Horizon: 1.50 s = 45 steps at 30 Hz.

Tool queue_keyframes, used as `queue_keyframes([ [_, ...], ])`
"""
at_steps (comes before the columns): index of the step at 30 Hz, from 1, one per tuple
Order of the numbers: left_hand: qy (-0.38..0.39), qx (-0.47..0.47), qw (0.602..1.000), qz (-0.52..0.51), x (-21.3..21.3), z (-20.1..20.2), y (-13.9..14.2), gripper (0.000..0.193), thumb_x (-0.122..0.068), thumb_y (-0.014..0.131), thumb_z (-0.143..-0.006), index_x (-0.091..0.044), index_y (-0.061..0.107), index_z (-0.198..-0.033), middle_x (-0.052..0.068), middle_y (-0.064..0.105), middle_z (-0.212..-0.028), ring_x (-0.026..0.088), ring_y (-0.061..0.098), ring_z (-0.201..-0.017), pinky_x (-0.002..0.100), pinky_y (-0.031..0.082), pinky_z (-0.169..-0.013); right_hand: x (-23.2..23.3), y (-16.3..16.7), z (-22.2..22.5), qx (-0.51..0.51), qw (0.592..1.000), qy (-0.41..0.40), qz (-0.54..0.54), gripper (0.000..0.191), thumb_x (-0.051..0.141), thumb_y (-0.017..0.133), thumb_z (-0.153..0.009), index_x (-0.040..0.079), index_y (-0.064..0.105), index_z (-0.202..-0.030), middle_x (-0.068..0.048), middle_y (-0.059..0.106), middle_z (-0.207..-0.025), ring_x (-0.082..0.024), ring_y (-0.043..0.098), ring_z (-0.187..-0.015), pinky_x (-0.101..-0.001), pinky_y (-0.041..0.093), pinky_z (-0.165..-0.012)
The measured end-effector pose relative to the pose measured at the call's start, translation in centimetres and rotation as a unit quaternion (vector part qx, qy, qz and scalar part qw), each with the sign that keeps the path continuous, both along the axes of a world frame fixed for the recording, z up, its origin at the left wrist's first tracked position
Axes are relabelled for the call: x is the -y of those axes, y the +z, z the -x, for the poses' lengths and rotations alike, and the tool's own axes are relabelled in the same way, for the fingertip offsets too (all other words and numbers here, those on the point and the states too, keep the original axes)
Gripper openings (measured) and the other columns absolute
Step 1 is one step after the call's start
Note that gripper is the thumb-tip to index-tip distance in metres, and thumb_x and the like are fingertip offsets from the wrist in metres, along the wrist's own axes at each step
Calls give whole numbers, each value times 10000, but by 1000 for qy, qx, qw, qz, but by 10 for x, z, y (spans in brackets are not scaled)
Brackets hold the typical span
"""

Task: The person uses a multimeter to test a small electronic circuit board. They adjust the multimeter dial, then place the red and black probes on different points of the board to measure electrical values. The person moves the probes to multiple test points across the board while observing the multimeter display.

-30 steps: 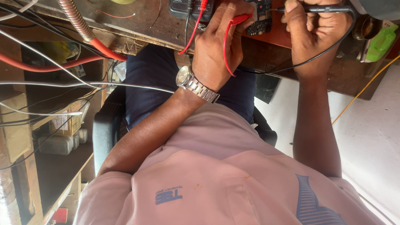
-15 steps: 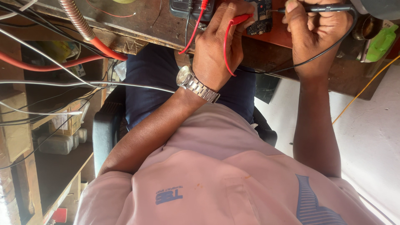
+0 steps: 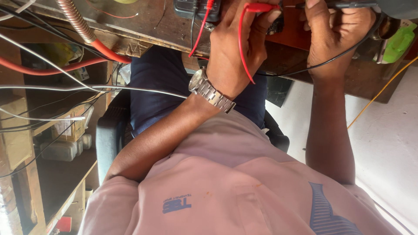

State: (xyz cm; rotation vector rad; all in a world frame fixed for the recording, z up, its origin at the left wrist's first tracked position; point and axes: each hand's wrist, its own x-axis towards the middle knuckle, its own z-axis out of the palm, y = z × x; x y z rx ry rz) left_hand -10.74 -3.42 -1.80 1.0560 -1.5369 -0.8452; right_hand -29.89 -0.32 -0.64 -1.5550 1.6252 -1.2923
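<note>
My left hand [image 3: 237,48], with a metal watch [image 3: 210,91] on its wrist, is closed around a red test probe [image 3: 260,7] at the top of the view. The probe's red lead [image 3: 241,41] loops down over the hand. Just to its right, my right hand [image 3: 335,39] grips a black test probe [image 3: 350,5] pointing left, and its black lead [image 3: 305,69] trails below. The two probe tips meet over a small dark part on the wooden bench [image 3: 143,26]. A dark meter [image 3: 191,8] with a red lead plugged in lies left of my left hand.
A ribbed metal hose [image 3: 76,21] and red cable [image 3: 52,69] cross the bench's left side, with white and black wires strung below. A shelf with a box and bottles [image 3: 61,150] stands at left. A green object [image 3: 398,41] and a yellow wire [image 3: 379,95] are at right.
</note>
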Motion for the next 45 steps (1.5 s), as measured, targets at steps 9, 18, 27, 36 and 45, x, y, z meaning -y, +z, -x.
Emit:
queue_keyframes([
  [9, -13, -12, 999, -34, 2, -3, -4, 145, -160, 706, -1066, -157, 629, -1188, 22, 700, -1028, 197, 744, -872, 284, 605, -718, 4, 3, -2, -35, 997, 47, 43, 153, 41, 649, -1191, -33, 655, -1057, -106, 679, -849, -146, 637, -693, -237, 481, -626],
  [18, -26, -34, 999, -10, -1, 1, -21, 223, -144, 712, -1060, -144, 622, -1264, -7, 731, -1164, 160, 784, -948, 230, 665, -763, 4, 0, 0, -34, 997, 53, 48, 194, 13, 645, -1225, -38, 656, -1039, -118, 681, -863, -151, 650, -715, -240, 495, -644],
  [27, -39, -44, 992, -111, 3, -5, -10, 138, -108, 700, -991, -87, 623, -1104, 75, 682, -840, 201, 735, -636, 321, 556, -559, 4, -1, 1, -48, 998, 34, 39, 216, -12, 693, -1199, -28, 617, -997, -100, 645, -813, -137, 595, -653, -240, 445, -599],
  [36, -70, -81, 987, -116, 11, 4, -7, 136, -226, 616, -1090, -99, 619, -1040, 9, 678, -671, 105, 736, -551, 233, 534, -419, 3, -4, 1, -4, 998, 34, 48, 178, -3, 666, -1207, -28, 600, -1044, -92, 637, -855, -148, 630, -725, -262, 526, -672],
  [45, -101, -136, 968, -187, 12, -4, 15, 329, -380, 568, -1099, -81, 677, -1018, -18, 638, -520, 69, 672, -418, 218, 466, -361, 4, 9, 2, -82, 991, 92, 60, 156, 58, 756, -1103, -49, 646, -1130, -112, 689, -1020, -175, 680, -871, -274, 556, -785],
])
